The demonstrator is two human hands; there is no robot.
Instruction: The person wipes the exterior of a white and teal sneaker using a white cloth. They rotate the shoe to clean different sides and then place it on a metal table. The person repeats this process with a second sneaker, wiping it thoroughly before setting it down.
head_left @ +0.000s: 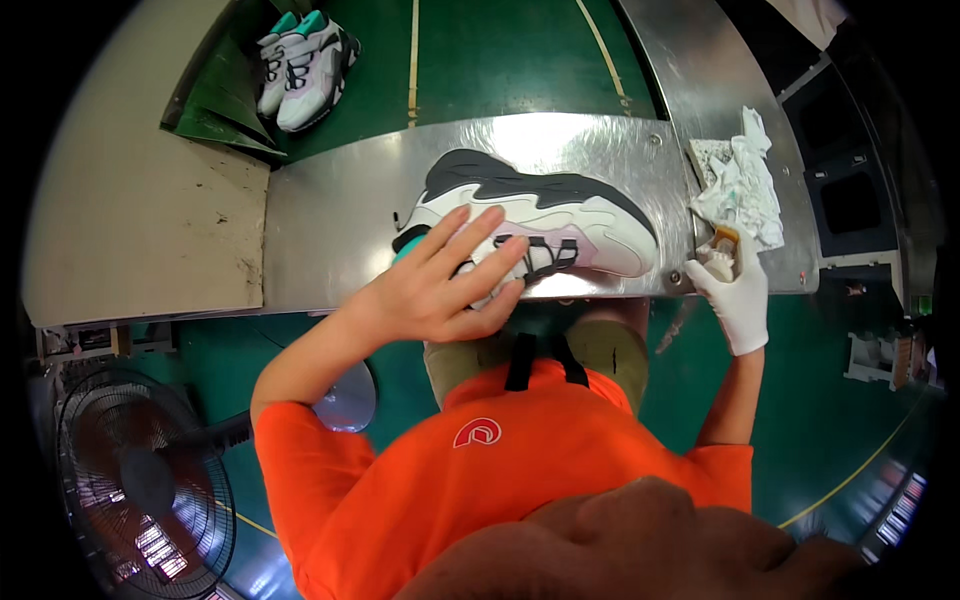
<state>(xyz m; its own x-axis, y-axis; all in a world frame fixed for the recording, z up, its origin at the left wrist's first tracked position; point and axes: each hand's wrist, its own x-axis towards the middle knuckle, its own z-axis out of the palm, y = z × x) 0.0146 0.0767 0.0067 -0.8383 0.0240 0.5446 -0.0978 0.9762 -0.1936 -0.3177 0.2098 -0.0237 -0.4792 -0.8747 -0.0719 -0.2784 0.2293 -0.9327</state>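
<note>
A white sneaker (560,215) with a black-and-grey sole and dark laces lies on its side on a shiny metal plate (330,225). My bare left hand (445,285) rests on its heel and lace area with fingers spread. My right hand (735,290), in a white glove, is at the plate's right end and holds a small brush with pale bristles (722,255). The brush is off the shoe, just beside its toe.
A crumpled white cloth (745,185) lies at the right end of the plate. A pair of white-and-teal sneakers (300,65) sits on the green conveyor belt (500,60) behind. A beige board (130,200) is to the left, a floor fan (140,480) below it.
</note>
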